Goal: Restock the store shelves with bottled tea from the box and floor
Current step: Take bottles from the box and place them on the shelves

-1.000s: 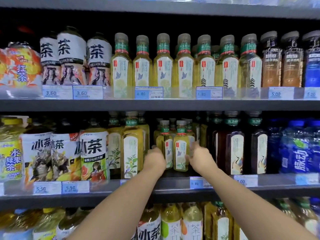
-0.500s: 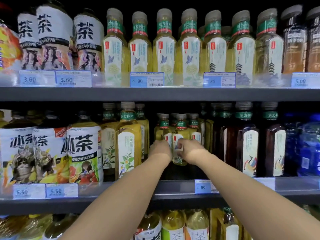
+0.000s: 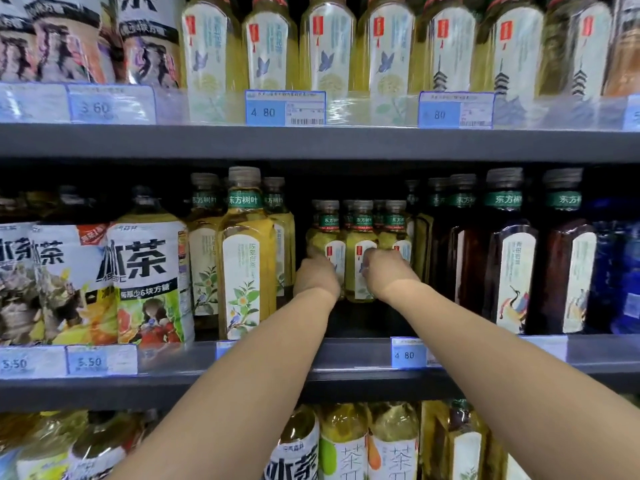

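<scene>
Your view is filled by the store shelving: the middle shelf (image 3: pixel 346 355) runs across at chest level, with the upper shelf (image 3: pixel 311 143) above it carrying a row of pale yellow tea bottles (image 3: pixel 329 50) behind blue price tags. On the middle shelf, large white-labelled bottles (image 3: pixel 149 278) stand at your left, then tall yellow tea bottles (image 3: pixel 246 258), and tall dark tea bottles (image 3: pixel 512 258) stand at your right. Between those tall groups sits a gap in the front of the shelf, and set back in it are the small tea bottles (image 3: pixel 360 251), three across in the front row with more caps behind them. Both your arms reach into that gap. Your left hand (image 3: pixel 317 277) is curled against the leftmost small bottle, and your right hand (image 3: pixel 388 271) is curled over the label of the middle one; I cannot tell whether either hand truly grips its bottle. A blue 4.80 price tag (image 3: pixel 407 353) hangs on the shelf edge below your right forearm.
</scene>
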Available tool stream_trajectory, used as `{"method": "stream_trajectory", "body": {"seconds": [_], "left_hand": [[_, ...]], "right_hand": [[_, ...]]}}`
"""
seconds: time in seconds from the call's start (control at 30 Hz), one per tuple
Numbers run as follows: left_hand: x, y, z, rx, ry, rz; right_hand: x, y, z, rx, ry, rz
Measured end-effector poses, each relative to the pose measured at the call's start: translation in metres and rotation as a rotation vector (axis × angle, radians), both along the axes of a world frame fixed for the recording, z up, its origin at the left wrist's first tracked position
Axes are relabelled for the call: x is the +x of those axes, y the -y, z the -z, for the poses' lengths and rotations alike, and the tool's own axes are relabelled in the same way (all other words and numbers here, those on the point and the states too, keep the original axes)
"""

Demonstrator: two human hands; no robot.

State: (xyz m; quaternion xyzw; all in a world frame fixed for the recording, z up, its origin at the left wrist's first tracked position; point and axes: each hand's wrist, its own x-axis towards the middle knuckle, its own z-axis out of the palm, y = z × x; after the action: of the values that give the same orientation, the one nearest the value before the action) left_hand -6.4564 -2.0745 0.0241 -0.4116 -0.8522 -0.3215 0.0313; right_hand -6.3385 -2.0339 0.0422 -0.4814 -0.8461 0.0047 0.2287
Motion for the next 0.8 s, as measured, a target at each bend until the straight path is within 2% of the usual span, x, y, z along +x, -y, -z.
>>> {"method": "stream_trajectory", "body": {"seconds": [0.17, 0.3, 0.57, 0.7, 0.8], "left_hand": [[-0.002, 0.005, -0.002, -0.081, -0.093, 0.02], [0.007, 0.008, 0.0, -0.027, -0.171, 0.128], [0.011, 0.006, 0.003, -0.018, -0.17, 0.151], [0.019, 0.019, -0.005, -0.119, -0.177, 0.193], [0.032, 0.047, -0.018, -0.233, -0.251, 0.207]], "right_hand": [[0.002, 0.002, 0.003, -0.003, 0.051, -0.023], [0.002, 0.003, 0.004, -0.005, 0.077, -0.043], [0.005, -0.004, 0.006, -0.03, 0.159, -0.112], [0.015, 0.008, 0.002, -0.09, 0.205, -0.108], [0.035, 0.035, -0.003, -0.013, 0.191, -0.112]]}}
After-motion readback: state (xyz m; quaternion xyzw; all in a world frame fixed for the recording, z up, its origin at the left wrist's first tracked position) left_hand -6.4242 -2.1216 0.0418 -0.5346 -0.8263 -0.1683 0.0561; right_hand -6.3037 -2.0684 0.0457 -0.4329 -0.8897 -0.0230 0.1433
